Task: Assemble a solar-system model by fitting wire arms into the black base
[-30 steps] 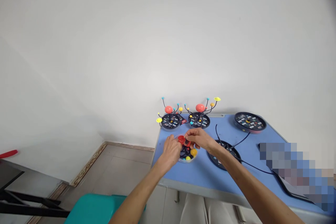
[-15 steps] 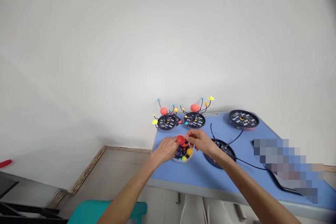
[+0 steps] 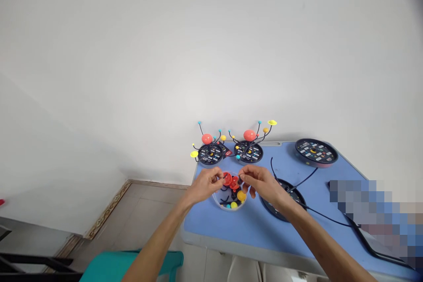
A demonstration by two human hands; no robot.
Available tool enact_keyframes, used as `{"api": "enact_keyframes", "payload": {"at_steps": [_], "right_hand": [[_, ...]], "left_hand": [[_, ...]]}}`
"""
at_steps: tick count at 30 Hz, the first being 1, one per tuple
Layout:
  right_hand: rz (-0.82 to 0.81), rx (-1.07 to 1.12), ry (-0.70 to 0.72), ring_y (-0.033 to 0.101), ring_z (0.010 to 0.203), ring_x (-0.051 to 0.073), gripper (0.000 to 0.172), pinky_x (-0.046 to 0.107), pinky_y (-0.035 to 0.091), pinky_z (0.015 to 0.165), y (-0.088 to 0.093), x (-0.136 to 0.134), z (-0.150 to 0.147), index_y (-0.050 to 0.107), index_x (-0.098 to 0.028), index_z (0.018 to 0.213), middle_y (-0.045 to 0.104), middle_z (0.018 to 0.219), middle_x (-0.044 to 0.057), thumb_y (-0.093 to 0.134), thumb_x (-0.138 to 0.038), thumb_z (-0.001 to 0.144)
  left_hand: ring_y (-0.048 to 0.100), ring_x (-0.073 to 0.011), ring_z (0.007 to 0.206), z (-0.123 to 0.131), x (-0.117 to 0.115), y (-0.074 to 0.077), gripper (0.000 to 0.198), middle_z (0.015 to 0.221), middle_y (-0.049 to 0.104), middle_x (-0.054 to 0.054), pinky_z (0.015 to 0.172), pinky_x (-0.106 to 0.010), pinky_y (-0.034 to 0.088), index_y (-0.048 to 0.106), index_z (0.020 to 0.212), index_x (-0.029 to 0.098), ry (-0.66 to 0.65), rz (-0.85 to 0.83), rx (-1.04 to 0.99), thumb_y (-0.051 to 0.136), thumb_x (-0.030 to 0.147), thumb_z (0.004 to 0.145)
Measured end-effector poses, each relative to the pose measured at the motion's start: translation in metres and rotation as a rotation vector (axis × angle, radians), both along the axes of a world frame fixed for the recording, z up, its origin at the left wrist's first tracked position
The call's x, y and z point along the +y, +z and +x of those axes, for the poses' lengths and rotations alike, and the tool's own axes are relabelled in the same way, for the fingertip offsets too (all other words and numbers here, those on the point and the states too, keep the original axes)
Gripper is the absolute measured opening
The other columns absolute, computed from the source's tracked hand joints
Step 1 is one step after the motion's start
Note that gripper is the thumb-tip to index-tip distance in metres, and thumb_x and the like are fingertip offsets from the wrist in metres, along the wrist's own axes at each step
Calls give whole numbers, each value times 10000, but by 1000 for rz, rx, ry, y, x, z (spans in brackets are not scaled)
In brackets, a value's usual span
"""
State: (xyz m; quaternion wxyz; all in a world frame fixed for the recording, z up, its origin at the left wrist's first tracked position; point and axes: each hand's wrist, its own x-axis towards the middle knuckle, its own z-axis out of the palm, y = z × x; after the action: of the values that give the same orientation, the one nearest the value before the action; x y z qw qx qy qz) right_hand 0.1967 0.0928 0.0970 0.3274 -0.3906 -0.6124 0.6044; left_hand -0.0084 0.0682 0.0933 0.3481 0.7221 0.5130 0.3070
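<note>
A clear round tub [image 3: 216,202] on the blue table holds two red half-balls [image 3: 227,179], black curved pieces, an orange ball [image 3: 241,195], a yellow ball [image 3: 234,205] and a small blue ball. Over its left rim is my left hand [image 3: 206,185], thumb and forefinger pinched together; whatever lies between them is too small to make out. My right hand [image 3: 261,183] pinches a small black piece [image 3: 240,180] above the tub's right rim. Partly behind my right forearm lies a black round base [image 3: 280,213] with long black curved rods [image 3: 302,180].
Two assembled planet models [image 3: 207,139] [image 3: 249,135] stand along the wall. Another black round base [image 3: 316,152] lies at the back right of the blue table [image 3: 211,224]. A blurred-out flat object with a black edge [image 3: 370,246] lies right. A teal stool [image 3: 109,266] is below left.
My left hand has drawn back from the red half-ball, its fingertips now pinched. My right hand has shifted slightly right with a small black piece. More of the tub's contents shows.
</note>
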Motion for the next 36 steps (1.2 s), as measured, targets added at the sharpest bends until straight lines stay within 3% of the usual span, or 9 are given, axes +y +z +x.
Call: {"api": "enact_keyframes", "payload": {"at_steps": [3, 7, 11, 14, 18, 20, 23, 30, 36], "right_hand": [[-5, 78, 37, 490, 496, 113, 277, 226, 351, 449, 1, -2, -9, 597, -178, 728, 560, 553, -27, 627, -453, 737], [45, 133, 36, 391, 485, 85, 283, 225, 279, 448, 8, -6, -19, 639, -172, 712, 531, 558, -34, 662, -454, 714], [52, 148, 39, 444, 524, 107, 280, 233, 288, 470, 17, -15, -25, 653, -173, 725, 563, 551, -18, 670, -452, 717], [72, 163, 47, 478, 538, 123, 283, 238, 293, 470, 23, -24, -23, 652, -178, 729, 568, 547, -11, 664, -461, 724], [130, 166, -114, 425, 507, 108, 345, 234, 279, 449, 23, -42, -8, 669, -194, 848, 553, 597, -20, 657, -522, 741], [150, 144, -163, 382, 482, 99, 387, 234, 264, 436, 17, -54, 1, 662, -190, 769, 517, 571, -24, 640, -575, 752], [122, 107, -66, 341, 444, 93, 494, 238, 234, 415, 7, -73, 10, 639, -178, 621, 439, 486, -32, 606, -655, 746], [-70, 216, 110, 266, 429, 61, 446, 219, 181, 417, -2, -95, 20, 645, -169, 632, 425, 479, -57, 729, -607, 641], [-163, 316, 16, 324, 431, 55, 367, 205, 219, 405, -2, -103, 49, 651, -165, 666, 463, 520, -51, 774, -510, 660]], "left_hand": [[473, -77, 416, 7, -7, 0, 136, 635, 611, 37, 447, -203, 339, 549, 894, 190, 134, -172, -413, 543, 272, 786], [503, -72, 415, 20, -22, 6, 253, 632, 620, 15, 423, -198, 352, 633, 871, 148, 239, -241, -661, 650, 364, 741], [536, -80, 423, 27, -38, 17, 298, 661, 644, -17, 425, -211, 403, 684, 821, 122, 176, -300, -665, 722, 398, 713], [531, -81, 397, 33, -48, 21, 315, 638, 638, -13, 401, -210, 407, 672, 734, 122, 201, -261, -657, 746, 425, 692], [527, -75, 409, 42, -62, 23, 337, 650, 635, -7, 393, -195, 398, 657, 758, 123, 297, -186, -818, 750, 441, 696], [526, -70, 424, 48, -70, 22, 341, 670, 636, -7, 398, -189, 393, 653, 790, 123, 332, -150, -905, 745, 442, 712], [522, -65, 437, 59, -81, 18, 331, 686, 634, -11, 407, -187, 390, 655, 803, 121, 319, -124, -972, 729, 439, 748], [528, -66, 437, 83, -100, 8, 339, 750, 678, -60, 415, -193, 388, 685, 864, 118, 252, -147, -957, 702, 447, 784], [609, -117, 526, 89, -112, 7, 372, 1011, 678, -118, 435, -238, 448, 693, 961, 155, 271, -157, -903, 651, 495, 817]]}}
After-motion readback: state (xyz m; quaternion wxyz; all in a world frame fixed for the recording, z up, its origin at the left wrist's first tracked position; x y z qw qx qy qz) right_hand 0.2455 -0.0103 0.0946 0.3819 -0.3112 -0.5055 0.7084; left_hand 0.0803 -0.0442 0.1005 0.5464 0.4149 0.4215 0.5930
